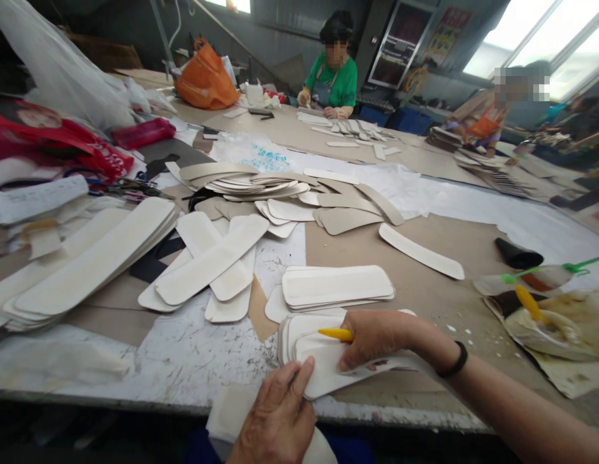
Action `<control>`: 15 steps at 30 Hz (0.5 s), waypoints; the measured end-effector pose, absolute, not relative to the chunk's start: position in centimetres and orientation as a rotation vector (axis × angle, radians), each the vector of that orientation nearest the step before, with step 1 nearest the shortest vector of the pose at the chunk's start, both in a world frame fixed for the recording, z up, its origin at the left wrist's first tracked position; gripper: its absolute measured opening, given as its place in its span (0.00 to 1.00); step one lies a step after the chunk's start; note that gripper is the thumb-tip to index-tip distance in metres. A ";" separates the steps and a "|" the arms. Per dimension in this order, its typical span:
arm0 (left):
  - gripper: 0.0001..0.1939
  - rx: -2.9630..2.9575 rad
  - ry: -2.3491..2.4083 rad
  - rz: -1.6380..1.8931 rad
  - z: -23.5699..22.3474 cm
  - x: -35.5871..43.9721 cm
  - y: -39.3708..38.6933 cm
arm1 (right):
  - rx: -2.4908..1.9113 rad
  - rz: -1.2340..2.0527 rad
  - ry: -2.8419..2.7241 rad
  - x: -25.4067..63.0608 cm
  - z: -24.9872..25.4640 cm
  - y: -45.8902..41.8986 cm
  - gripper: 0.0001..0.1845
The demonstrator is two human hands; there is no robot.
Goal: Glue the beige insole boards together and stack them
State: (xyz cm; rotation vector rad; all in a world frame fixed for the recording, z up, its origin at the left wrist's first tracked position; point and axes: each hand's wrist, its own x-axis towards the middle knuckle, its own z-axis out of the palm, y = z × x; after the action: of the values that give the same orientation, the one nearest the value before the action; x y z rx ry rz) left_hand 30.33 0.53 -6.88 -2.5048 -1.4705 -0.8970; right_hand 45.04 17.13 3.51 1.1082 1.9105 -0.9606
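My right hand (376, 338) is closed around a yellow pointed stick (335, 334), its tip toward the left. The same hand's fingers rest on a white rounded panel (323, 370) on top of a stack at the table's front edge. My left hand (280, 412) is closed over a pale panel (226, 412) that shows on both sides of it, below the table edge. Its fingertips touch the near left end of the stacked panel. The thumb is hidden. Just behind lies another stack of white panels (338, 283).
More panels (212, 261) lie crossed at centre-left, with a long stack (100, 258) farther left. At right sits a glue-stained container (560, 328) holding another yellow stick. A black cone-shaped piece (518, 253) lies behind it. Two people work across the table.
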 end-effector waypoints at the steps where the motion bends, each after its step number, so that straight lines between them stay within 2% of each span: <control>1: 0.11 -2.513 -1.474 -0.890 -7.0 30.3 0.5 | 1.103 -0.968 1.923 45.2 3.5 17.1 0.13; 10: 0.17 -2.465 -1.467 -0.971 -8.3 30.5 1.0 | 1.355 -0.811 2.026 51.5 6.3 15.8 0.08; 15: 0.14 -2.489 -1.416 -0.966 -8.5 30.2 1.2 | 1.593 -0.748 2.157 56.3 5.8 14.9 0.10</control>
State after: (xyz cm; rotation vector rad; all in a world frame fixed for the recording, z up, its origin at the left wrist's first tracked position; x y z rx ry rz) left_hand 30.16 1.19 -8.52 -2.4893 -1.4160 -0.9661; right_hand 56.31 14.86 5.83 1.5926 2.1575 -0.7479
